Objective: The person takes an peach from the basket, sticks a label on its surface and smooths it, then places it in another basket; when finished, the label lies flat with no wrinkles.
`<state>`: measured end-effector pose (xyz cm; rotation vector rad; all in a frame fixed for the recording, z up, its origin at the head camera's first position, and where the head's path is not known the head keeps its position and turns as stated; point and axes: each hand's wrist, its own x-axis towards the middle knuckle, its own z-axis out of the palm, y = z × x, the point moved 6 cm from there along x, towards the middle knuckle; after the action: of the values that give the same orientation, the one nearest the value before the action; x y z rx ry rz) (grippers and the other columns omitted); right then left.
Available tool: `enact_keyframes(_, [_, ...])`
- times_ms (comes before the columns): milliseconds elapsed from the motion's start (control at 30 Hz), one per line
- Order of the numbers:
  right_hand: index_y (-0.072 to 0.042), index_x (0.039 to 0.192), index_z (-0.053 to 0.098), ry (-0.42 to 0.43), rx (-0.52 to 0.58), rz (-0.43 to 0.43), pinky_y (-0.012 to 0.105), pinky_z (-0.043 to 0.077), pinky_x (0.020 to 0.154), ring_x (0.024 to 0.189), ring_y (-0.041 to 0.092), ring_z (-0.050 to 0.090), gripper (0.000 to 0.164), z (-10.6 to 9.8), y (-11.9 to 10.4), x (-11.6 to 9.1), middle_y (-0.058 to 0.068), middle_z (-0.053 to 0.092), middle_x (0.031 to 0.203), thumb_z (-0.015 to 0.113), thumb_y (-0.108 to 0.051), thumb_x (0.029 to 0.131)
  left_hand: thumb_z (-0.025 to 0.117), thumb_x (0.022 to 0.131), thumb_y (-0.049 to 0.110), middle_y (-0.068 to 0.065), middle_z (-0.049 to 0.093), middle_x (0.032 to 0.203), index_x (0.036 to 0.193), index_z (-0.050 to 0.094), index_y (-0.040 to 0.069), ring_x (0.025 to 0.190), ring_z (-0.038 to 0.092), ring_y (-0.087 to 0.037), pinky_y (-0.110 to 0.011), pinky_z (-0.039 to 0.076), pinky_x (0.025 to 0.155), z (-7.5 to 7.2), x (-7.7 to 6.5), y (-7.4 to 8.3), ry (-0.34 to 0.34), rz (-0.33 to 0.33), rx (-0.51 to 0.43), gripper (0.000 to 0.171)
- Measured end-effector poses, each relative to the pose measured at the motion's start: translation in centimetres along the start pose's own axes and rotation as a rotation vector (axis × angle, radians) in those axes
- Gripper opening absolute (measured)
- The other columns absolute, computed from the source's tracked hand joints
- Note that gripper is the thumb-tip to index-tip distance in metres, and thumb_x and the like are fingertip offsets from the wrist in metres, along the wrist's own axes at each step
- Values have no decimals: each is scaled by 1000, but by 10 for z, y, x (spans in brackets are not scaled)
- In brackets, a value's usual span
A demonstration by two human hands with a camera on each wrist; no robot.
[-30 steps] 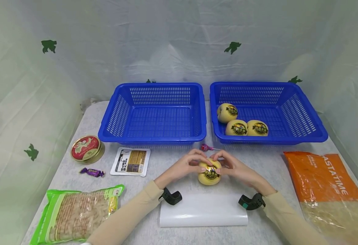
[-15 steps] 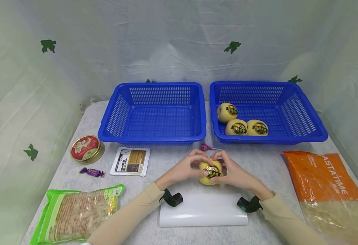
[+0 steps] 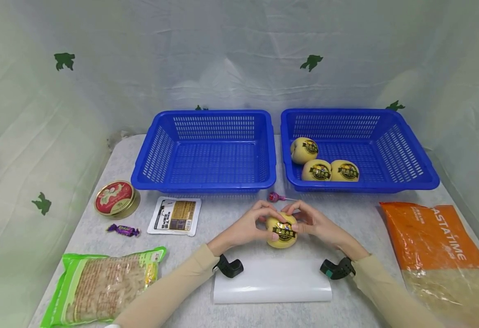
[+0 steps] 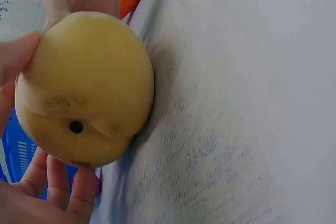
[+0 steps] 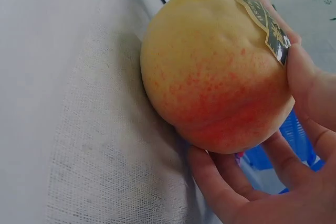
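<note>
A yellow peach (image 3: 281, 243) with a dark label (image 3: 285, 231) sits between both hands near the middle of the table. My left hand (image 3: 245, 226) holds its left side, thumb by the label and fingers over the top. From the right, my right hand (image 3: 320, 228) pinches it, with the thumb on the label's right edge. In the left wrist view the peach (image 4: 100, 72) shows a small dark round spot near its base. Red speckles cover the lower side of the peach (image 5: 210, 77) in the right wrist view, close against the cloth.
Behind stand two blue baskets (image 3: 202, 186) side by side; the right basket (image 3: 403, 184) holds three similar peaches (image 3: 305, 152). A lollipop (image 3: 274, 197), white-edged pouch (image 3: 175, 216), round tin (image 3: 115, 200), purple candy (image 3: 123, 230), green-edged bag (image 3: 104, 287), orange bag (image 3: 432, 241) and glossy white slab (image 3: 272, 284) lie around.
The peach has turned slightly, and its label lettering now faces up more fully. My right thumb moved onto the peach's front, then back to the label's right edge.
</note>
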<state>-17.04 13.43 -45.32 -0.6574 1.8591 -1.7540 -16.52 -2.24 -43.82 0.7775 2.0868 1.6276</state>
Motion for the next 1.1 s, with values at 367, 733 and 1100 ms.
enact_keyframes(367, [-4, 117, 38, -41, -1, -8, 42, 37, 93, 123, 34, 32, 39, 6, -1, -5, 13, 34, 131, 60, -6, 85, 72, 75, 12, -1, 40, 119, 111, 62, 13, 113, 35, -14, -34, 39, 91, -1, 0, -5, -21, 29, -15, 37])
enact_keyframes(733, [-7, 117, 35, -27, -37, 7, 37, 39, 93, 119, 30, 35, 54, 11, -3, -6, 12, 33, 129, 70, -6, 77, 76, 72, 23, 3, 33, 116, 105, 58, 25, 112, 29, -15, -29, 40, 86, 6, 0, -2, -1, -9, 105, 38])
enact_keyframes(1100, [-8, 123, 39, 19, -69, -40, 44, 33, 97, 122, 34, 34, 43, -1, -13, -18, 12, 36, 132, 60, -6, 86, 72, 77, 29, 5, 29, 122, 121, 51, 33, 112, 23, -14, -37, 36, 82, 5, -1, 0, -44, 7, 224, 49])
